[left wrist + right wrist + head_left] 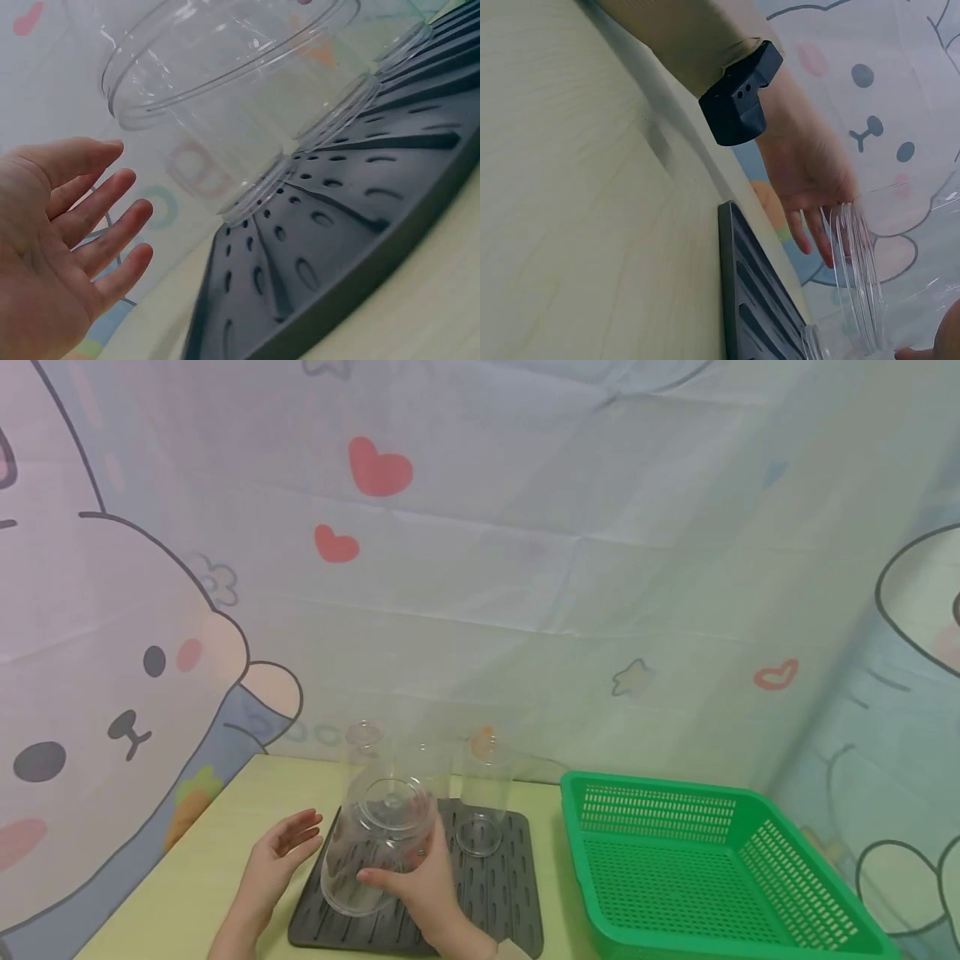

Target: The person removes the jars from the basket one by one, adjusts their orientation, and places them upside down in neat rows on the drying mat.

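Note:
My right hand [431, 881] grips a large, clear round container [352, 881] from its right side, thumb across the near face. The container is tilted over the dark grey slotted drying mat [495, 893]. In the left wrist view, its ringed edge [225, 79] shows above the mat. My left hand [279, 852], also seen in the left wrist view [67, 240], is just left of the container with fingers spread and nothing held. Behind the container, tall clear cups stand on the mat, including a right-hand cup [483, 802]. Only fingertips of my right hand [941, 341] show in the right wrist view.
To the right of the mat, a green plastic basket [588, 877] with slotted walls stands on the pale yellow table [202, 852]. Behind the table hangs a printed cloth [510, 593] with cartoon figures and hearts.

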Motion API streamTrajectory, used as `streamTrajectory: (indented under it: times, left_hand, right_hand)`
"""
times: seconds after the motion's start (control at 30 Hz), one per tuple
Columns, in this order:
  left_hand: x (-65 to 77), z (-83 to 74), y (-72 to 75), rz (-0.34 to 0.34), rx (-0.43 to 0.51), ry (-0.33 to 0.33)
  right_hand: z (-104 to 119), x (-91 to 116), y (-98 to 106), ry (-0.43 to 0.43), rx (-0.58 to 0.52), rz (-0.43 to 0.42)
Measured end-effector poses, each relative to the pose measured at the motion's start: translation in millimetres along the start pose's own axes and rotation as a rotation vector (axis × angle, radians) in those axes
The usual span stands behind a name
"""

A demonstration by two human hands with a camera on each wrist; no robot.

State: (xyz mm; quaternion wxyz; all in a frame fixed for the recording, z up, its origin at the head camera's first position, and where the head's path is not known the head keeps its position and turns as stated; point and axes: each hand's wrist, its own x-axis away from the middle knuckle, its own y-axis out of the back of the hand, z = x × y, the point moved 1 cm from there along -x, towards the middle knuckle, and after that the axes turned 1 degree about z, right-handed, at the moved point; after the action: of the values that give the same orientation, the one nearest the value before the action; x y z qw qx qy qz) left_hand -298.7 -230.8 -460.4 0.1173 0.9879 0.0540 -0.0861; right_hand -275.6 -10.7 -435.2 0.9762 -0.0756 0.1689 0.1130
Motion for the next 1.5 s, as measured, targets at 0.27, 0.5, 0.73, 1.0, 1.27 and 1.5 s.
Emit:
streamTrajectory:
  times: [0.27, 0.5, 0.73, 1.0, 1.27, 1.5]
  left_hand:
    - [-0.9, 7.2, -3.1, 0.041, -0.07, 0.086]
    - [-3.5, 16.5, -5.5, 0.082, -0.09, 0.11]
    - [-4.1, 19.4, -8.1, 0.096, -0.086, 0.13]
    - [-5.6, 20.7, -9.7, 0.086, -0.108, 0.157]
    - [-5.6, 22.6, -9.9, 0.083, -0.139, 0.136]
    - [-5.7, 22.7, -9.8, 0.073, -0.144, 0.137]
  right_hand:
    - [-11.6, -3.8, -6.9, -0.027, 0.036, 0.026]
    - [-19.7, -8.5, -10.2, -0.032, 0.07, 0.033]
    - [-27.4, -10.1, -11.3, -0.063, 0.128, 0.005]
    - [-30.6, -9.1, -13.2, -0.072, 0.16, 0.005]
    - [-31.5, -7.7, -17.0, -0.084, 0.209, 0.01]
    - [-34.0, -8.9, -17.0, -0.08, 0.228, 0.028]
